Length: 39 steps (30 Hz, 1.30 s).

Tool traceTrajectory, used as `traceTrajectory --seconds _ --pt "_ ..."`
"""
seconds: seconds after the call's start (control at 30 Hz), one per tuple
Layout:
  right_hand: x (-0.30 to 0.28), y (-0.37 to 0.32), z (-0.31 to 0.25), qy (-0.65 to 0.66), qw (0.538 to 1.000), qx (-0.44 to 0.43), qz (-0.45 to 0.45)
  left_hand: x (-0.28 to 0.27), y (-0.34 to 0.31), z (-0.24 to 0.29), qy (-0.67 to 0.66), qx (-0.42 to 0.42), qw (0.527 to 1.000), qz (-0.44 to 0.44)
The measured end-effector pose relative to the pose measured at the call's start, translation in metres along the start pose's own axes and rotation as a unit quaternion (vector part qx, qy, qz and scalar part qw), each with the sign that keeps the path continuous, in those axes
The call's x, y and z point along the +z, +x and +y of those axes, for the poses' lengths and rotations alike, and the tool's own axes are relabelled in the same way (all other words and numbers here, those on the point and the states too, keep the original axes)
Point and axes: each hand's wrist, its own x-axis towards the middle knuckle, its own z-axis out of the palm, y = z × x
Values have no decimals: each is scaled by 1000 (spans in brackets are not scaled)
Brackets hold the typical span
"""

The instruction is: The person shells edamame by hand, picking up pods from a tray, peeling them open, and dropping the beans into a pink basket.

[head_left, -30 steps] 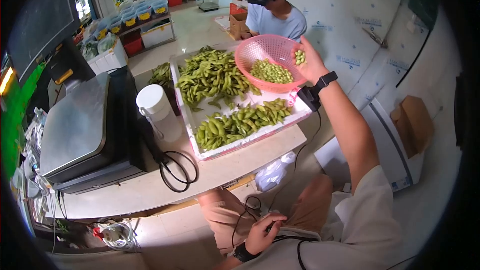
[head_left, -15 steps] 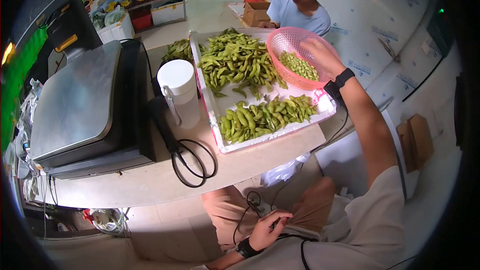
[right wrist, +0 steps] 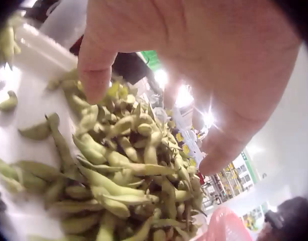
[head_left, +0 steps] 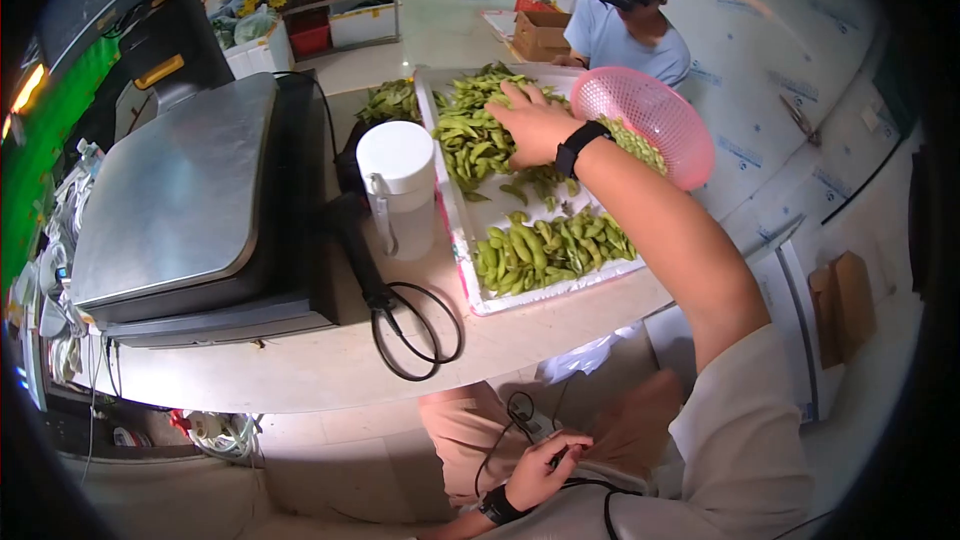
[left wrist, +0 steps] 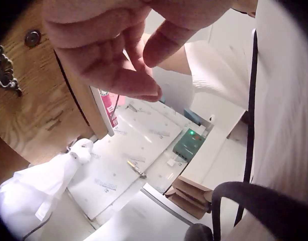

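My right hand (head_left: 540, 127) is spread over a heap of green soybean pods (head_left: 470, 140) in a white foam tray (head_left: 455, 230). In the right wrist view its thumb and fingers are apart above the pods (right wrist: 124, 170), with nothing between them. Just right of that wrist, a pink plastic colander (head_left: 650, 110) holds shelled green beans (head_left: 635, 145), partly hidden by the forearm. A second group of pods (head_left: 550, 250) lies along the tray's near side. My left hand (head_left: 540, 475) is low at my lap; the left wrist view shows its fingers (left wrist: 119, 80) loosely bent and holding nothing.
Left of the tray stand a white-lidded bottle (head_left: 398, 185) and a large scale (head_left: 180, 200). A black cable (head_left: 415, 330) loops near the table edge (head_left: 300, 380). Across the tray is a person (head_left: 635, 20) in a blue shirt. A white plastic bag (head_left: 590, 355) hangs below the table.
My right hand held shelled beans beside the colander, then was over it, and is now left over the pod heap without them. The left hand stays at my lap. The head view has shifted.
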Motion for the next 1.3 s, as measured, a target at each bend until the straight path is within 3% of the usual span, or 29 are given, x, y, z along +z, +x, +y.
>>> traceTrajectory --seconds 0.07,0.13,0.3,0.43,0.5,0.63,0.87,1.0,1.23,1.3 --pt "11 11 1 -20 1000 0 16 -1 -2 -2 -11 23 1000 16" --pt "10 20 -2 -22 999 37 -31 -5 -3 -5 1 30 999 19" --pt "9 27 -6 -74 996 52 -2 -8 -4 -7 -12 -10 1000 17" --pt "6 25 -4 -55 998 38 6 -11 -2 -7 -8 7 1000 18" --pt "7 24 1 16 995 65 80 -11 -3 -7 -12 2 1000 17" --pt "8 36 25 94 985 66 131 -11 -3 -7 -19 2 1000 21" --pt "-5 27 37 130 976 90 147 -8 -1 -9 -4 -2 1000 16" --pt "6 35 52 168 956 83 227 -7 -4 -11 4 -6 1000 11" --pt "-5 36 57 232 945 96 209 -5 -3 -8 10 13 1000 16" --pt "-5 36 57 287 919 125 238 -5 -3 -8 12 27 999 20"
